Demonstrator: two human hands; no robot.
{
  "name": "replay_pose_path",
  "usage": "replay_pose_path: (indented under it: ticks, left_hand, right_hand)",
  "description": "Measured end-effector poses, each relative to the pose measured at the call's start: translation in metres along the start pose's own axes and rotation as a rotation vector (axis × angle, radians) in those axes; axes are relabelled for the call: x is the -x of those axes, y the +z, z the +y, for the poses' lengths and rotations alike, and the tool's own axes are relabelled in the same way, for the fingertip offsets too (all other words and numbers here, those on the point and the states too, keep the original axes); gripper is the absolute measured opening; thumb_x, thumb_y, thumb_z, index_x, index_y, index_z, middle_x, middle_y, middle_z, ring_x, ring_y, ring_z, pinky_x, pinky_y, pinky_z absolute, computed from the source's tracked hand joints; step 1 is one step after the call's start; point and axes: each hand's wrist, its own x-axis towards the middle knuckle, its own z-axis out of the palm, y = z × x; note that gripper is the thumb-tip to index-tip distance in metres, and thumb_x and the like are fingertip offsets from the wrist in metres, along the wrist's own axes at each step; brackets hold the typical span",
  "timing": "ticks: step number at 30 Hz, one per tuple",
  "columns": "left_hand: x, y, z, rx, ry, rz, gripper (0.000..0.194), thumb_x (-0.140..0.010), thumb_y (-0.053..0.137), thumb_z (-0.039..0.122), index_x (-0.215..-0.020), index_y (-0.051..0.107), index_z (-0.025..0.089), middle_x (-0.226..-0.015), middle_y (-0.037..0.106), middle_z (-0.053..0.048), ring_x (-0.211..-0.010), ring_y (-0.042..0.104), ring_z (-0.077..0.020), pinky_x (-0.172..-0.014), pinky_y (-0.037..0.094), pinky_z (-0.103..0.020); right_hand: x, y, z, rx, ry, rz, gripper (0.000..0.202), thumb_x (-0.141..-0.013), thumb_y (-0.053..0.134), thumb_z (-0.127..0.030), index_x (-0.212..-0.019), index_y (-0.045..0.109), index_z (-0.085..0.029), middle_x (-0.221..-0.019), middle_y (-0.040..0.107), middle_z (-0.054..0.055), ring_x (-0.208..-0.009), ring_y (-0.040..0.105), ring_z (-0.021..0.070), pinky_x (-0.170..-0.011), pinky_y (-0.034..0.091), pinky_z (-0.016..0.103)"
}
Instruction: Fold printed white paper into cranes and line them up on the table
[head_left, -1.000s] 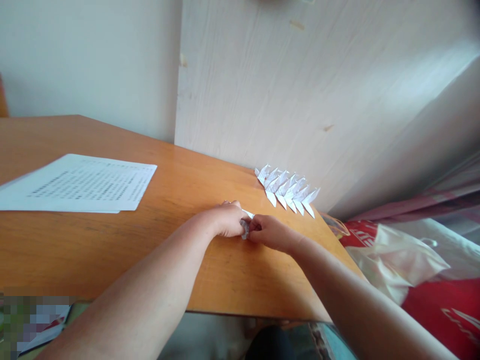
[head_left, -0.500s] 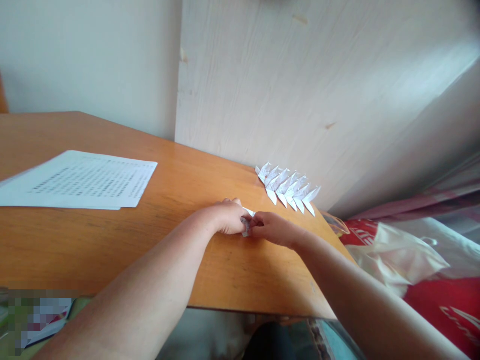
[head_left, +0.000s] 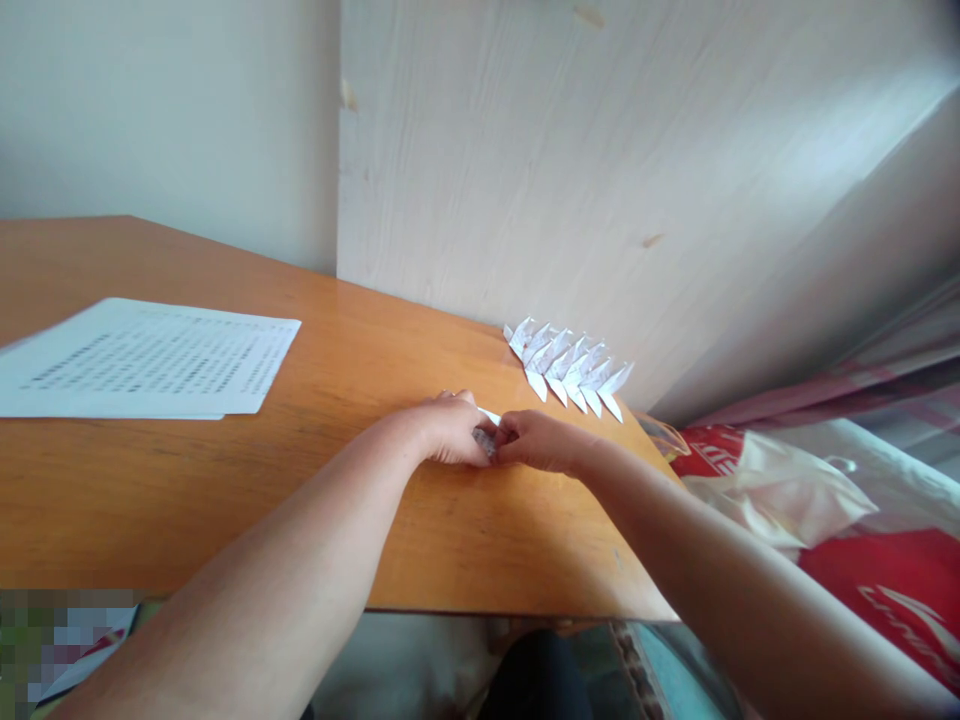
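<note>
A small piece of printed paper [head_left: 486, 440] is pinched between both hands, low over the table [head_left: 420, 540]. My left hand [head_left: 456, 430] closes on its left side, and my right hand [head_left: 536, 440] grips its right side with thumb and fingertips together. Most of the paper is covered by the fingers; only a white edge and a grey printed patch show. Just beyond my right hand, several folded paper pieces [head_left: 570, 368] with pointed tips stand in a row by the wall panel.
A stack of printed sheets [head_left: 165, 360] lies on the table's left part. A pale wooden panel [head_left: 487, 180] rises behind the table. Red bags [head_left: 885, 590] and a cream plastic bag [head_left: 787, 490] sit past the right edge. My knee [head_left: 536, 680] is below the front edge.
The whole view has shifted slightly. My hands stay together on the paper, and less of the printed patch shows between the fingers than before.
</note>
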Motion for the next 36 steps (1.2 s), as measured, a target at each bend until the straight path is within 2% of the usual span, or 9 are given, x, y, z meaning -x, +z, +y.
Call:
replay_pose_path:
  ticks: [7, 12, 17, 25, 36]
  left_hand:
    - [-0.004, 0.004, -0.006, -0.006, 0.021, 0.002, 0.051, -0.068, 0.059, 0.063, -0.116, 0.067, 0.047, -0.101, 0.055, -0.004, -0.096, 0.056, -0.0273, -0.08, 0.047, -0.035]
    - [-0.004, 0.004, -0.007, -0.006, 0.016, -0.014, 0.052, -0.069, 0.059, 0.062, -0.118, 0.067, 0.046, -0.101, 0.054, -0.006, -0.094, 0.056, -0.0272, -0.076, 0.048, -0.035]
    - [-0.004, 0.003, -0.007, 0.003, 0.039, -0.008, 0.055, -0.07, 0.061, 0.057, -0.123, 0.064, 0.045, -0.104, 0.053, -0.006, -0.098, 0.054, -0.0279, -0.083, 0.045, -0.036]
    - [-0.007, 0.007, -0.01, 0.021, 0.039, 0.005, 0.054, -0.069, 0.063, 0.054, -0.122, 0.065, 0.045, -0.105, 0.052, -0.005, -0.101, 0.051, -0.0275, -0.087, 0.044, -0.036]
    - [-0.005, 0.006, -0.008, 0.039, 0.005, 0.01, 0.06, -0.068, 0.064, 0.053, -0.128, 0.061, 0.044, -0.111, 0.054, -0.005, -0.106, 0.052, -0.0293, -0.092, 0.042, -0.038]
  right_hand:
    - [0.0, -0.008, 0.002, 0.014, 0.016, -0.025, 0.015, -0.066, 0.07, -0.026, -0.077, 0.062, -0.019, -0.068, 0.056, -0.003, -0.063, 0.047, 0.0125, -0.054, 0.034, 0.023]
    - [-0.003, -0.012, 0.004, 0.017, 0.046, -0.054, 0.016, -0.065, 0.072, -0.027, -0.076, 0.065, -0.019, -0.064, 0.053, -0.004, -0.059, 0.044, 0.0113, -0.051, 0.031, 0.023]
    - [-0.005, -0.02, 0.011, 0.071, 0.098, -0.113, 0.012, -0.066, 0.069, -0.028, -0.071, 0.063, -0.018, -0.061, 0.049, -0.005, -0.057, 0.042, 0.0101, -0.051, 0.029, 0.024]
    - [-0.007, -0.026, 0.032, 0.105, 0.133, -0.079, 0.019, -0.065, 0.07, -0.032, -0.079, 0.067, -0.019, -0.069, 0.058, -0.002, -0.062, 0.048, 0.0119, -0.054, 0.034, 0.023]
    - [-0.004, -0.041, 0.054, 0.149, 0.225, -0.053, 0.02, -0.068, 0.072, -0.034, -0.079, 0.067, -0.019, -0.072, 0.063, 0.0, -0.064, 0.053, 0.0139, -0.054, 0.035, 0.025]
